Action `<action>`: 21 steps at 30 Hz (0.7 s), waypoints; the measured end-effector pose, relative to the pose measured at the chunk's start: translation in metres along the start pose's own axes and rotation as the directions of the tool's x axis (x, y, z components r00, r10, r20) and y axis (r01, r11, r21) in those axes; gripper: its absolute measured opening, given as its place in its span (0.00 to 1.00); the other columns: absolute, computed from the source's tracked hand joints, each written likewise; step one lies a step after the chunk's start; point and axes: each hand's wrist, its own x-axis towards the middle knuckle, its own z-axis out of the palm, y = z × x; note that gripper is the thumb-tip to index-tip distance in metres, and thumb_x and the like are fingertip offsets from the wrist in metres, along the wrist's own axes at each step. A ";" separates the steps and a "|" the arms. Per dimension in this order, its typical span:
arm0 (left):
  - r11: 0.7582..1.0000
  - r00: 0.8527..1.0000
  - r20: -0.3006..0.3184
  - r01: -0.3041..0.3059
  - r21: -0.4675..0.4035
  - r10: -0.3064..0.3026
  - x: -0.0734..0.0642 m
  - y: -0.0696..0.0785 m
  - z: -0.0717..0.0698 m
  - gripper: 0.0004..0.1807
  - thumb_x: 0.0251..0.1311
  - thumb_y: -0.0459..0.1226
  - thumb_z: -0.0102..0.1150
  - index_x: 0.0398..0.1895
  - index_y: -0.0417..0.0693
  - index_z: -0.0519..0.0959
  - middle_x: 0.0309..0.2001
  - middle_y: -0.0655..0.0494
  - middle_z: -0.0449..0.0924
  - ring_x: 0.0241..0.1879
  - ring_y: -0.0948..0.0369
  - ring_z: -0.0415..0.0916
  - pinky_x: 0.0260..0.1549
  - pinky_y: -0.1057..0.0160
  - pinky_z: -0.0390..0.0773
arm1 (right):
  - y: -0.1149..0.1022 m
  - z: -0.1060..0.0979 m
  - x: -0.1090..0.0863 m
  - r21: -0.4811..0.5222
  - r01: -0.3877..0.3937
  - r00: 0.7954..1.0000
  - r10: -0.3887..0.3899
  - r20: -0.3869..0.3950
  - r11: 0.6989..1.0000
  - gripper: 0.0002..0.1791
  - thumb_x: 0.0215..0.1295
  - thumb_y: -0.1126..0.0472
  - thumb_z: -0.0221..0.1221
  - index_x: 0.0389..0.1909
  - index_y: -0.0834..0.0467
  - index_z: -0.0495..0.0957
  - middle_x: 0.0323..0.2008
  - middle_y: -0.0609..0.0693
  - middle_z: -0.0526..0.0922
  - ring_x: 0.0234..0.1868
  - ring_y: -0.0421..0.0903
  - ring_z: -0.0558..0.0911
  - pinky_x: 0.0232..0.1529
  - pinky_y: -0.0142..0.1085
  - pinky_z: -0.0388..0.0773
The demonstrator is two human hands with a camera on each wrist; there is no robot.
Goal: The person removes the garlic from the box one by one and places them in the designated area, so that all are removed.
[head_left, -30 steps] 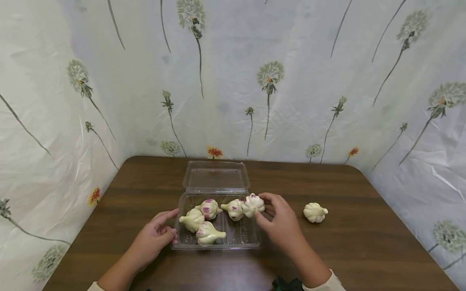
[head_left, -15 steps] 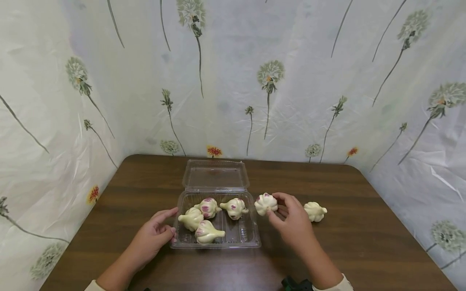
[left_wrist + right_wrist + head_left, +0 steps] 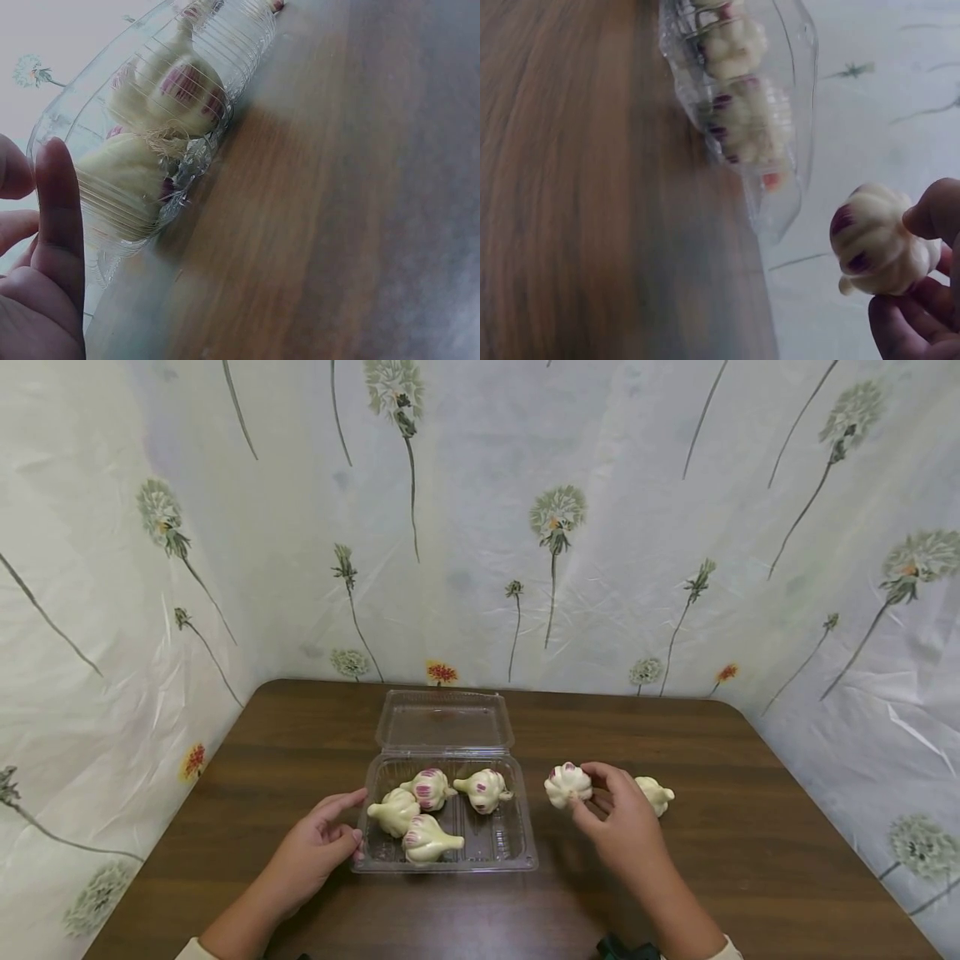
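Observation:
My right hand pinches a white garlic bulb with purple patches between thumb and fingers, to the right of a clear plastic clamshell container. The right wrist view shows this garlic bulb held by thumb and fingertips, apart from the container. My left hand holds the container's left rim, its thumb and fingers on either side of the edge in the left wrist view. Several garlic bulbs lie in the container, including one at the right and one at the front.
The container's lid lies folded back behind it. Another garlic bulb rests on the brown wooden table, partly hidden by the right hand. A flowered sheet hangs behind the table. A dark object sits by the right wrist.
My right hand has moved right with its garlic bulb, from over the container's right edge to beside the container, now partly covering the loose bulb. The left hand has stayed at the container.

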 end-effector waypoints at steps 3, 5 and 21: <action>1.000 1.000 -0.004 0.005 0.004 -0.005 0.000 -0.001 0.000 0.33 0.70 0.25 0.57 0.78 0.35 0.64 0.72 0.38 0.61 0.36 0.63 0.81 0.40 0.64 0.88 | 0.002 -0.003 -0.002 -0.040 0.006 1.000 -0.006 0.002 0.999 0.25 0.70 0.61 0.66 0.65 0.63 0.74 0.58 0.58 0.77 0.60 0.55 0.81 0.59 0.40 0.83; 1.000 1.000 -0.007 0.007 0.004 -0.007 0.000 0.000 -0.001 0.33 0.71 0.25 0.57 0.78 0.36 0.64 0.72 0.38 0.61 0.36 0.63 0.81 0.39 0.64 0.87 | 0.002 -0.006 -0.003 -0.062 0.012 1.000 -0.012 0.000 0.998 0.25 0.70 0.61 0.66 0.65 0.63 0.74 0.58 0.58 0.77 0.60 0.55 0.82 0.59 0.41 0.83; 0.999 1.000 0.008 -0.012 -0.030 0.012 0.000 0.000 0.000 0.34 0.70 0.25 0.58 0.78 0.33 0.63 0.75 0.36 0.58 0.36 0.64 0.80 0.39 0.65 0.87 | 0.014 -0.030 -0.008 -0.138 -0.009 0.999 0.005 -0.035 0.990 0.26 0.71 0.59 0.65 0.66 0.63 0.74 0.59 0.59 0.76 0.59 0.58 0.83 0.57 0.42 0.83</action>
